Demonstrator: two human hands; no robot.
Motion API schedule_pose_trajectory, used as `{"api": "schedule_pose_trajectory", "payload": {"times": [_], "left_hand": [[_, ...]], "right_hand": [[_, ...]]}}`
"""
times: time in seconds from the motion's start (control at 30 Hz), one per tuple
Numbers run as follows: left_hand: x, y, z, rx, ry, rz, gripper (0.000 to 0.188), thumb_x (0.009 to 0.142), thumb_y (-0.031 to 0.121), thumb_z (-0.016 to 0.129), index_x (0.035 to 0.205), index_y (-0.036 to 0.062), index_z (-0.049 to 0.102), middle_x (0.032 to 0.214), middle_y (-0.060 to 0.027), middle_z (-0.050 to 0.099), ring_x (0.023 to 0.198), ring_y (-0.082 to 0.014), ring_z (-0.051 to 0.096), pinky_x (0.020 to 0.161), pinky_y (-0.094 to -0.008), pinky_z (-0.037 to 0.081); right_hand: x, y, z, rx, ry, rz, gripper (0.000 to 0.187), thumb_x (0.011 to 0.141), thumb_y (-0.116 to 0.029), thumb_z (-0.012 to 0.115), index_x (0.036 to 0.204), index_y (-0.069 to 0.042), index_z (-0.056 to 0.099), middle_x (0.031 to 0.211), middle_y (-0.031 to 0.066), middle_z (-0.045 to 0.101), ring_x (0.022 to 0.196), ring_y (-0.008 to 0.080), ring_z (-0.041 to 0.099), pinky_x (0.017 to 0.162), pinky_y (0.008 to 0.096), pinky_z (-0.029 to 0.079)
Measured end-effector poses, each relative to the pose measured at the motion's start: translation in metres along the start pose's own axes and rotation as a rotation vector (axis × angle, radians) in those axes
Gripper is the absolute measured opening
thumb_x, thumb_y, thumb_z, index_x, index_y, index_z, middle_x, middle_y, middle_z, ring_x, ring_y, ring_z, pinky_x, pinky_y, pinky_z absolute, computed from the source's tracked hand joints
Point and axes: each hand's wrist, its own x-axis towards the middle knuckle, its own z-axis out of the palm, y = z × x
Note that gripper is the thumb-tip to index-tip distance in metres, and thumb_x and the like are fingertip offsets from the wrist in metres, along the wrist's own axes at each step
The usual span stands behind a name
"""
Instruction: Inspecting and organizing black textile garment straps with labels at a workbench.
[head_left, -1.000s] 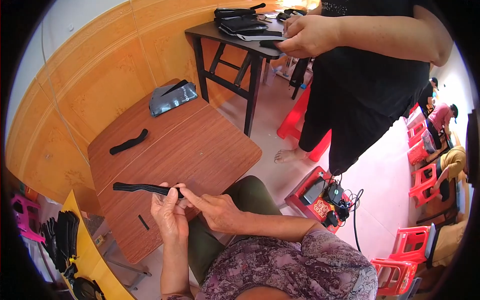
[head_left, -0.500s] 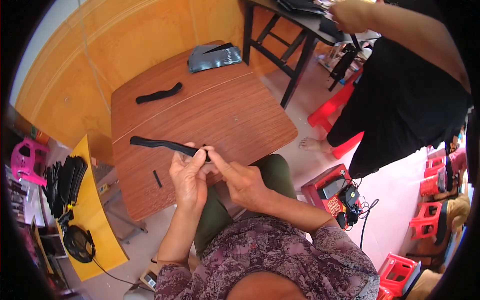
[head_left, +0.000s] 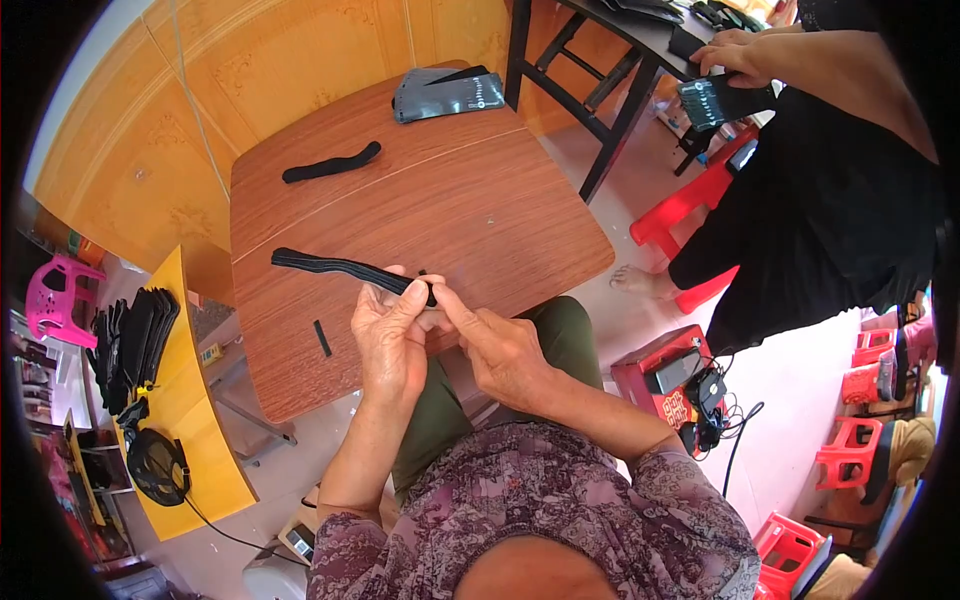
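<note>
A long, black, layered strip (head_left: 335, 265), which looks like soft fabric, stretches over the near part of the brown wooden table (head_left: 480, 205). My left hand (head_left: 387, 345) grips its near end, thumb on top and fingers beneath. At that same end the thumb and fingers of my right hand (head_left: 505, 352) are closed; they pinch the tip, partly hidden by the fingers. A second wavy black bundle (head_left: 333, 166) lies farther back on the table. A short, thin black piece (head_left: 322, 338) rests left of my left hand.
Flat grey-and-black packets (head_left: 448, 97) lie at the table's back edge. On the left, a yellow board (head_left: 215, 455) bears a stack of black pieces (head_left: 135, 335). At the right, another person's hand (head_left: 735, 58) holds dark items at a dark table. A red box (head_left: 640, 380) with cables stands on the floor.
The whole view has shifted slightly. Both my hands stay at the strip's near end, with the fingers a little moved. The other person's hand now holds a packet lower down.
</note>
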Motion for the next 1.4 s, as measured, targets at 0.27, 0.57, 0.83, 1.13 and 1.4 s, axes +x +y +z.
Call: {"api": "schedule_pose_trajectory", "payload": {"times": [0.27,0.57,0.83,1.13,1.4], "left_hand": [[0.002,-0.003,-0.002,0.011,-0.014,0.011,0.025,0.085,-0.002,0.06,0.105,0.0019,0.046,0.092,-0.0166,0.063,0.077,-0.0234,0.065,0.057,-0.034,0.059],[0.002,-0.004,-0.006,-0.01,-0.029,-0.001,0.03,0.082,-0.002,0.062,0.106,0.0021,0.044,0.092,-0.0186,0.063,0.072,-0.0237,0.064,0.055,-0.0323,0.056],[0.031,0.038,-0.021,0.359,-0.01,-0.081,0.035,0.076,-0.002,0.067,0.103,-0.0006,0.045,0.079,-0.0167,0.064,0.057,-0.0215,0.063,0.04,-0.0265,0.05],[0.186,0.144,-0.12,1.896,0.107,0.401,0.025,0.074,0.018,0.069,0.091,0.0048,0.056,0.075,-0.0156,0.063,0.075,-0.0352,0.061,0.068,-0.0432,0.047],[0.242,0.148,-0.142,1.819,-0.243,0.28,0.033,0.073,0.01,0.062,0.106,0.0072,0.057,0.074,-0.0103,0.061,0.067,-0.0253,0.059,0.06,-0.0358,0.046]], "right_hand": [[0.001,0.001,-0.001,-0.025,-0.011,0.009,0.063,0.075,0.01,0.053,0.136,-0.004,0.041,0.072,0.0123,0.057,0.062,0.0258,0.06,0.054,0.0353,0.05],[0.003,0.005,0.005,0.025,0.069,-0.109,0.066,0.072,0.005,0.055,0.136,-0.005,0.043,0.066,0.0102,0.055,0.055,0.026,0.058,0.048,0.0356,0.047],[0.005,0.011,-0.005,0.23,-0.015,0.078,0.057,0.076,0.009,0.05,0.132,-0.002,0.046,0.066,0.0117,0.058,0.056,0.021,0.058,0.054,0.0308,0.048],[0.012,0.04,-0.018,0.252,-0.011,0.295,0.039,0.087,0.004,0.046,0.125,-0.002,0.053,0.068,0.0059,0.06,0.064,0.0101,0.056,0.062,0.0232,0.045],[0.025,0.06,-0.015,0.221,-0.046,0.333,0.039,0.084,0.006,0.047,0.123,0.002,0.052,0.068,0.0114,0.059,0.062,0.0198,0.06,0.06,0.0309,0.048]]}}
